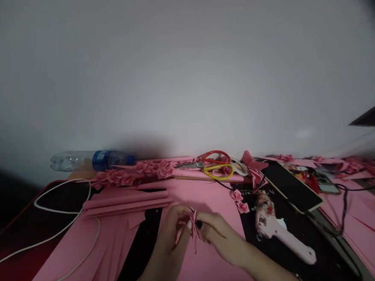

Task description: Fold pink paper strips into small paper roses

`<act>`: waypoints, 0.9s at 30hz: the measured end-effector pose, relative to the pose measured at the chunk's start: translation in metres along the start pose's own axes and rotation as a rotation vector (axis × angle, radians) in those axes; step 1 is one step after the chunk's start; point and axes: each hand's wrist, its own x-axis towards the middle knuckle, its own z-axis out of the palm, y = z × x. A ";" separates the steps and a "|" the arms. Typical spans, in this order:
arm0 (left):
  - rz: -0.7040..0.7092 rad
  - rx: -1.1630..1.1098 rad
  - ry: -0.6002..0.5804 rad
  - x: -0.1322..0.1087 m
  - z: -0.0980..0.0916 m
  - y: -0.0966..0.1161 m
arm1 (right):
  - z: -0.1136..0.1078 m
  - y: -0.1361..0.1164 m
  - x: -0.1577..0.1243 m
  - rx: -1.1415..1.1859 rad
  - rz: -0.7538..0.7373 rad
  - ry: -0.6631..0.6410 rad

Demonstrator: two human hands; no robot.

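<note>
Low in the middle of the view, a small pink paper piece (194, 232) with narrow cut ends is being held above a pink paper sheet (209, 271). The left hand (170, 236) and the right hand (221, 234) are both grasping it, and their fingertips are pinching it from two sides, so neither hand is released. I cannot tell how the paper is folded inside this pinch, because the fingers are covering it.

Just beside the right hand, two small folded paper flowers (239, 201) are lying at the edge of a black mat (250, 239), and a pink hot glue gun (277, 230) is resting on this mat, with no hand touching it. Much work is appearing done: a long row of folded flowers (132, 173) is lying at the back, and more flowers (359, 167) are lying far to the right. Some material is remaining unused, as long pink strips (126, 203) are lying stacked to the left of the hands. Behind them, scissors with red handles (216, 157) are lying near scissors with yellow handles (218, 171), and a plastic water bottle (92, 161) is lying on its side.
</note>
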 end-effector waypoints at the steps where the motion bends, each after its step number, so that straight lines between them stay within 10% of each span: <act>1: 0.006 -0.010 0.006 -0.001 0.001 -0.001 | 0.000 0.000 -0.001 -0.015 -0.004 -0.004; 27: -0.008 0.192 -0.012 -0.004 0.004 0.004 | -0.001 0.005 -0.003 -0.137 0.070 -0.044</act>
